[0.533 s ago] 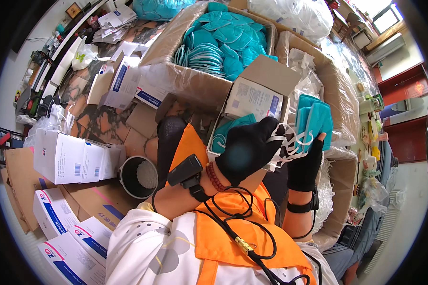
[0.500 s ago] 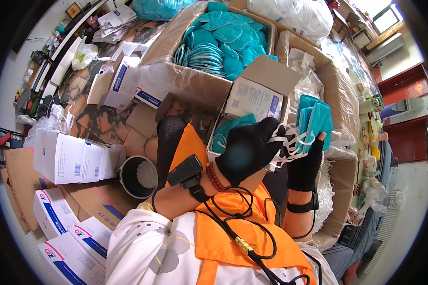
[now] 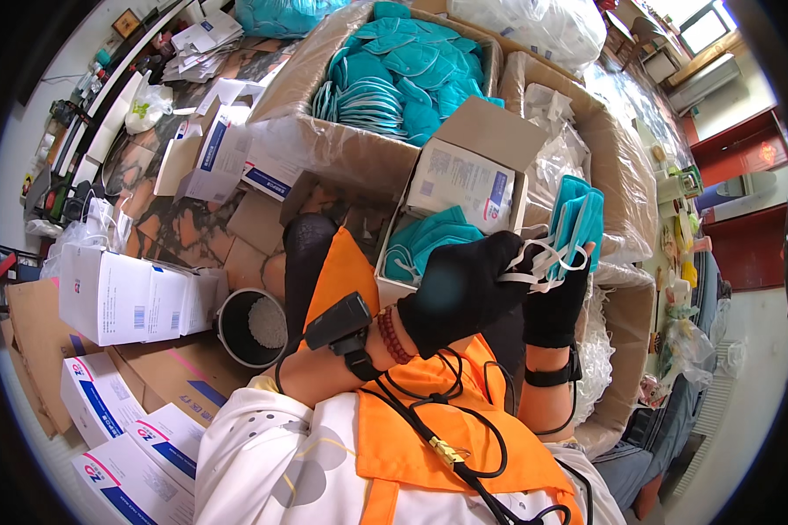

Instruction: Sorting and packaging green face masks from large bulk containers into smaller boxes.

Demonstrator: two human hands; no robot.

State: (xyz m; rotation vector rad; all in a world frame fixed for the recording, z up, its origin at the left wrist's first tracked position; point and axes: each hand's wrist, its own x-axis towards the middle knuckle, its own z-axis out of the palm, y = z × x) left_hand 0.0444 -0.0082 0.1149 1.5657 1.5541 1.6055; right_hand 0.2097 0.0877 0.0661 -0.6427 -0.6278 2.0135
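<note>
My right hand point(image 3: 559, 302), in a black fingerless glove, grips a small stack of teal face masks point(image 3: 576, 214) upright, thumb showing at their edge. Close beside it, my left hand point(image 3: 462, 284) is closed in a black glove, pinching the white ear loops point(image 3: 547, 261) that hang off the stack; its fingertips are partly hidden. Below and behind the left hand, more teal masks point(image 3: 439, 238) lie in an open carton point(image 3: 518, 206) in front of me. A white printed pack point(image 3: 462, 182) stands in the same carton.
Beyond stands a large plastic-lined box point(image 3: 341, 144) heaped with teal masks point(image 3: 411, 74). Another lined box point(image 3: 617, 149) at right holds white material. At left are a dark bin point(image 3: 236, 337), white cartons point(image 3: 105, 293) and flattened cardboard point(image 3: 184, 372).
My left hand has come slightly down and closer to my right hand, and the ear loops are bunched nearer the stack. More of the masks in the carton show.
</note>
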